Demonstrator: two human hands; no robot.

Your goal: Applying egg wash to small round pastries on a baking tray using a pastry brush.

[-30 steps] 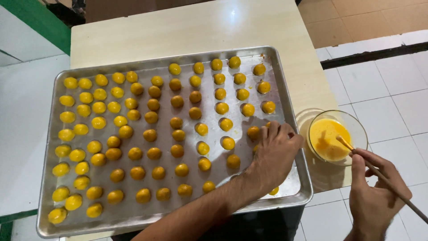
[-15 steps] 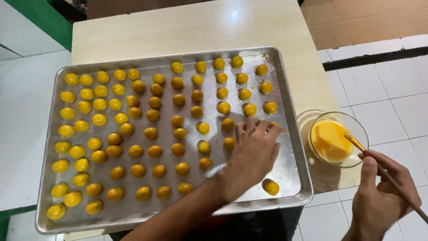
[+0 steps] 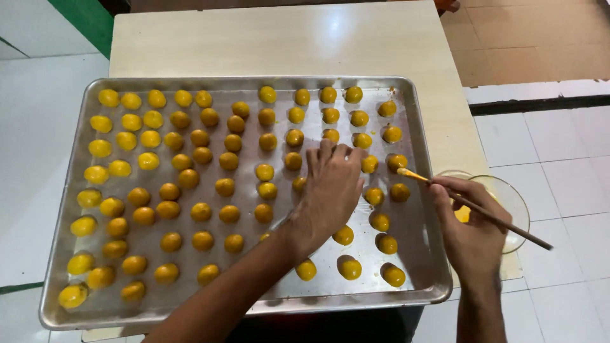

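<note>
1. Head view, the tray: a large metal baking tray (image 3: 406, 279) covers most of the pale wooden surface (image 3: 286, 38), its near edge overhanging the surface's near edge. Rows of small round yellow-orange dough balls (image 3: 201, 211) fill it, paler ones toward the left edge.

2. Head view, left hand: the left hand (image 3: 329, 190) lies flat over the balls right of the tray's middle, fingers (image 3: 327, 152) spread and pointing to the far edge. They grip nothing; the fingertips rest on or just above the balls, and I cannot tell which.

3. Head view, right hand: the right hand (image 3: 473, 222) is closed on a thin wooden brush (image 3: 483, 209), its yellow-wet tip just over the tray's right rim, beside the balls there. Behind the hand a glass bowl (image 3: 511, 197) of yellow liquid stands at the surface's right edge.

4. What has changed: a second ago the brush was dipped in the bowl and the left hand lay nearer the tray's near right corner. Now the loaded brush has come across to the tray and the left hand has moved further in, uncovering the near right balls. That reads as glazing going on ball by ball.
</note>
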